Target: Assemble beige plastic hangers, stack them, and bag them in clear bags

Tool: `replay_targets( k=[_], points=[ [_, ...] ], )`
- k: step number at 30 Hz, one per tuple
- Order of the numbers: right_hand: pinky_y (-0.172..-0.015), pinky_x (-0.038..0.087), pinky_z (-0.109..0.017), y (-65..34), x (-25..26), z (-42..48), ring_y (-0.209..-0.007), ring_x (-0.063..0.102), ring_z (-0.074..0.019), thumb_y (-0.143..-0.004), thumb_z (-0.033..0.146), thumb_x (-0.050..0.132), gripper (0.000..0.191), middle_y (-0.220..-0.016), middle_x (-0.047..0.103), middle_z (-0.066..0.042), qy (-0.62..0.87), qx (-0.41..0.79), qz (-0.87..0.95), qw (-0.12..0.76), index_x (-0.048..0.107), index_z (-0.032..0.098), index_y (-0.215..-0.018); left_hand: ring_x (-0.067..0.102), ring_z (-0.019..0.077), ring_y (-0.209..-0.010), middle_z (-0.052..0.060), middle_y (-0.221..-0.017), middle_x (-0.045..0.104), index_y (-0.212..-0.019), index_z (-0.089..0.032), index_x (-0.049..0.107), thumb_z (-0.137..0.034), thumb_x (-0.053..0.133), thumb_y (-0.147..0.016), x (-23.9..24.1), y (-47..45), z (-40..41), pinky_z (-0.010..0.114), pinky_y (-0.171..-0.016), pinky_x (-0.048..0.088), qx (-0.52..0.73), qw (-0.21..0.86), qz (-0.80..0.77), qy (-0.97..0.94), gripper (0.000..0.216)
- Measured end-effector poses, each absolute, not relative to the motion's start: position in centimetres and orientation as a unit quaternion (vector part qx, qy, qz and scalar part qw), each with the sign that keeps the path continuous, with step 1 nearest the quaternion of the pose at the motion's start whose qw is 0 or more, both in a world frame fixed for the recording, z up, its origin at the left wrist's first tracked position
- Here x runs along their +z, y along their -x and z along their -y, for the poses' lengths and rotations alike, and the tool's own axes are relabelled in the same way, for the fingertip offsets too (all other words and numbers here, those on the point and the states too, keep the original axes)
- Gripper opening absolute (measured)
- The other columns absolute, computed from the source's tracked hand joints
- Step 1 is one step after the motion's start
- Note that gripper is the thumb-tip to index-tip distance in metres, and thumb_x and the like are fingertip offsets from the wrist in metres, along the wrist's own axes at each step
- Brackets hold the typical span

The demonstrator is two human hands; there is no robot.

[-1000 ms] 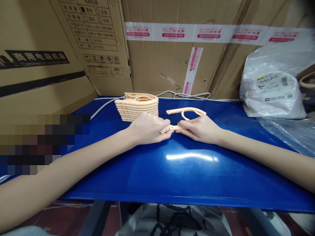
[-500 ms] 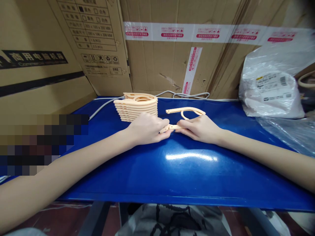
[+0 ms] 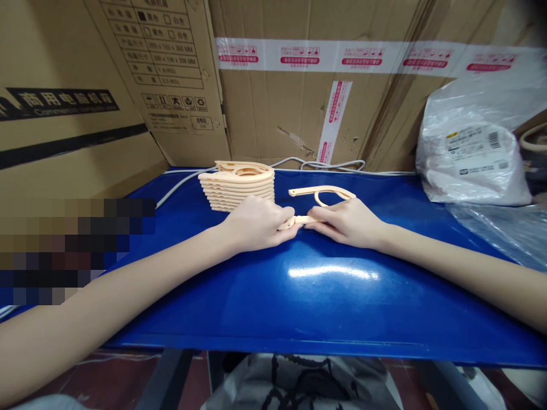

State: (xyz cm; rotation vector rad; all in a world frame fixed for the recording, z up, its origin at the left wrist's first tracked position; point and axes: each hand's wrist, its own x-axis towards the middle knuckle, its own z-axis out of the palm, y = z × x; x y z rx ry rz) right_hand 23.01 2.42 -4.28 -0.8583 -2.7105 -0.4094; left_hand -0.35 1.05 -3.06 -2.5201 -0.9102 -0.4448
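Observation:
My left hand [image 3: 256, 223] and my right hand [image 3: 348, 223] meet at the middle of the blue table [image 3: 325, 302]. Both are closed on a peach plastic hanger piece [image 3: 323, 193]. Its hook loop and one arm stick out behind my right hand; the joint between my fingertips is partly hidden. Just behind my left hand stands a neat stack of folded peach hangers [image 3: 237, 185].
Cardboard boxes [image 3: 299, 97] wall the back and left of the table. A white cable [image 3: 316, 165] runs along the back edge. A clear plastic bag with a label [image 3: 472, 156] lies at the right. A pixelated patch covers the left side.
Almost nothing differs: my hands have pressed a little closer together on the hanger piece, and the view has shifted slightly.

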Motion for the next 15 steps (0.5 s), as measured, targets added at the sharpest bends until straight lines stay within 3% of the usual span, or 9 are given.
replay_targets(
  k=[8,15],
  points=[
    [-0.053,0.029,-0.026,-22.96,-4.04,-2.08,-0.057,0.06,-0.0135,-0.101,0.047,0.033,0.046,-0.065,0.069,-0.003,0.252,-0.14,0.941,0.177,0.067,0.018,-0.09,0.048,0.0129,-0.042,0.0,-0.048,0.055,-0.064,-0.018,0.057,-0.042,0.047,-0.092,-2.85,0.6,-1.27,0.026,-0.045,0.013,-0.135,0.174,0.283,0.934,0.039],
    [-0.056,0.034,-0.025,-23.0,-4.35,-2.17,-0.06,0.064,-0.0137,-0.099,0.042,0.04,0.036,-0.068,0.07,-0.001,0.265,-0.15,0.927,0.22,0.066,0.018,-0.096,0.054,0.0146,-0.047,0.003,-0.054,0.061,-0.068,-0.017,0.06,-0.041,0.042,-0.095,-2.85,0.3,-1.08,0.026,-0.046,0.014,-0.153,0.175,0.336,0.913,0.04]
  ],
)
